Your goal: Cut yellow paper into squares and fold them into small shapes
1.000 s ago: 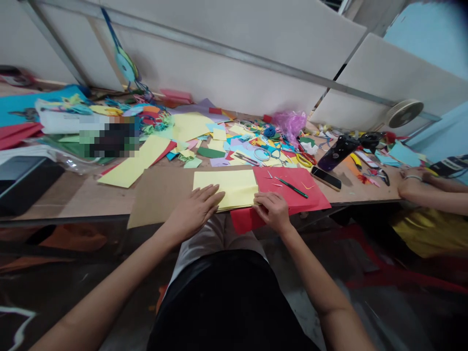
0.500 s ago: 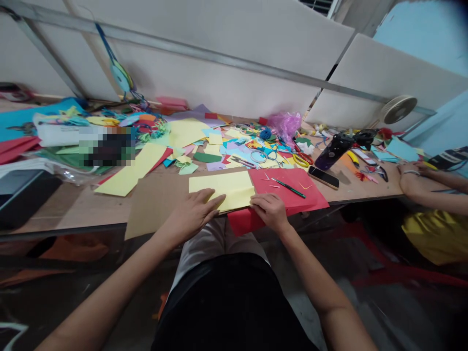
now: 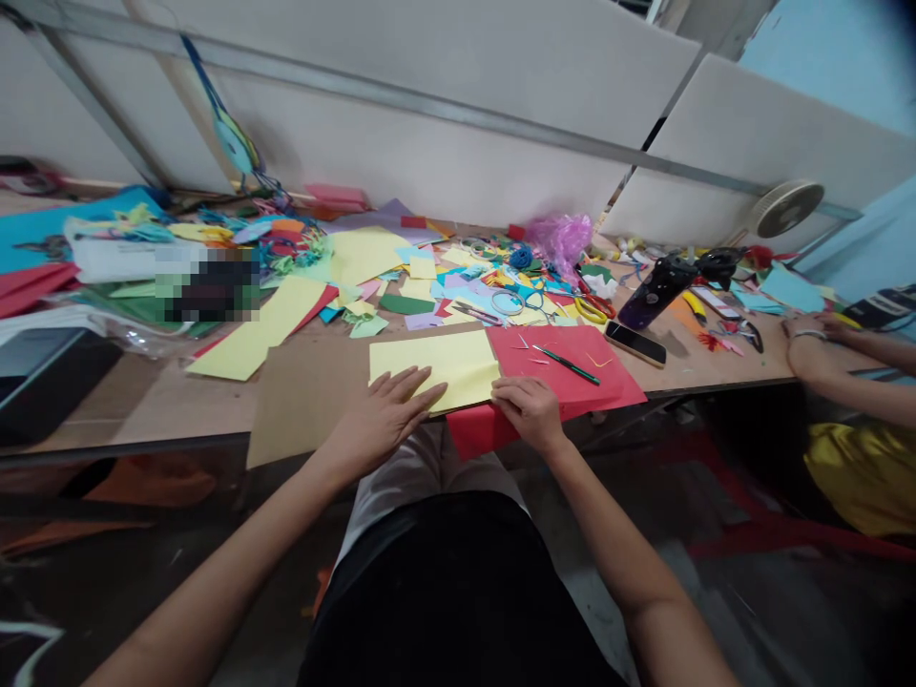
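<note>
The left hand (image 3: pixel 379 417) was laid flat with its fingers spread wide toward 2 o'clock, the fingertips (image 3: pixel 436 389) pressed on the lower edge of a yellow sheet (image 3: pixel 436 370), and nothing was held by it. The right hand (image 3: pixel 528 408) was rested, slightly curled, at that sheet's lower right corner, over the edge of a red sheet (image 3: pixel 565 355); whether paper was pinched there could not be told. Both forearms were reached in from 6 o'clock, the wrists just short of the table (image 3: pixel 716 370) edge. The yellow sheet lay at 12 o'clock, across the red sheet and a brown card (image 3: pixel 301 405). A green-handled tool (image 3: pixel 565 364) was left on the red sheet, and a phone (image 3: pixel 635 343) lay beyond it at 2 o'clock. Well apart at 3 o'clock, a co-worker's hands (image 3: pixel 808 329) were rested on the table.
</note>
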`<state>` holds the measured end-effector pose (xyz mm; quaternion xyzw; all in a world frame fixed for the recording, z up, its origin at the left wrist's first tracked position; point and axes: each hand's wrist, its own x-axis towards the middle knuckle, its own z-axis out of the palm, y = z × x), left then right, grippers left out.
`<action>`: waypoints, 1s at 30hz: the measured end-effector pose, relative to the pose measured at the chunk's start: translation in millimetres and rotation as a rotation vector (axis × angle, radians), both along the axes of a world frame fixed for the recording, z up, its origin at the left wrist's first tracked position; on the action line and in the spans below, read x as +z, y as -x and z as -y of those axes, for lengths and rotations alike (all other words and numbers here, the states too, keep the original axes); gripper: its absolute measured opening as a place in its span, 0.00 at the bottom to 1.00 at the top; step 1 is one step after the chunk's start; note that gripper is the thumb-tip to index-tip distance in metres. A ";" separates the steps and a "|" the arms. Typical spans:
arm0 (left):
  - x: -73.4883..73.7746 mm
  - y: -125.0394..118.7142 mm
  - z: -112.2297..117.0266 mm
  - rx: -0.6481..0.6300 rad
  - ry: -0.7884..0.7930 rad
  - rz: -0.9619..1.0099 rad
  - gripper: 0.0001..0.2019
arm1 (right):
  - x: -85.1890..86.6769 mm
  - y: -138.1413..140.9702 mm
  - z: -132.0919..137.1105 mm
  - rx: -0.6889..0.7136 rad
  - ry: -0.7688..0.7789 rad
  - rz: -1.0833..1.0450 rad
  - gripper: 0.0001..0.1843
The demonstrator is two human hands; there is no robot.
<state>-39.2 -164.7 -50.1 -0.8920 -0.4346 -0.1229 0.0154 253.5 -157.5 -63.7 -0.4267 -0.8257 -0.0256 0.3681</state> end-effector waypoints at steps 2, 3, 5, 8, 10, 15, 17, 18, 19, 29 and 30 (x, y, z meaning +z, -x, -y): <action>-0.6 0.1 0.5 -0.004 0.002 0.008 0.24 | 0.1 0.1 0.1 0.005 -0.019 -0.013 0.07; -0.8 0.0 0.8 -0.004 0.003 0.006 0.24 | 0.1 0.2 0.1 0.007 -0.026 -0.018 0.07; -0.9 -0.5 1.2 0.001 0.003 -0.012 0.24 | 0.2 0.3 0.1 0.003 -0.023 -0.017 0.07; -0.2 -1.8 2.0 0.007 0.002 -0.043 0.25 | 0.4 0.5 0.0 -0.004 0.002 -0.002 0.07; 0.2 -2.4 2.7 0.004 0.003 -0.053 0.25 | 0.8 0.6 0.3 -0.008 0.006 -0.002 0.07; -0.6 -3.0 3.9 0.008 0.005 -0.039 0.27 | 3.9 1.3 3.8 -0.016 0.021 -0.002 0.07; -1.1 -3.1 4.1 0.010 0.001 -0.029 0.27 | 5.9 2.2 6.2 -0.020 0.036 0.007 0.08; -1.1 -3.3 4.3 0.011 0.000 -0.027 0.28 | 6.8 2.9 7.4 -0.027 0.038 0.010 0.09; -0.9 -3.4 4.4 0.011 0.000 -0.030 0.28 | 7.8 3.6 8.3 -0.034 0.037 0.013 0.09; 1.5 -6.2 5.4 0.027 0.010 -0.080 0.29 | 8.2 8.6 7.1 -0.058 0.023 0.079 0.14; 1.3 -6.4 5.6 0.028 0.008 -0.083 0.29 | 7.8 8.9 6.8 -0.065 0.023 0.079 0.14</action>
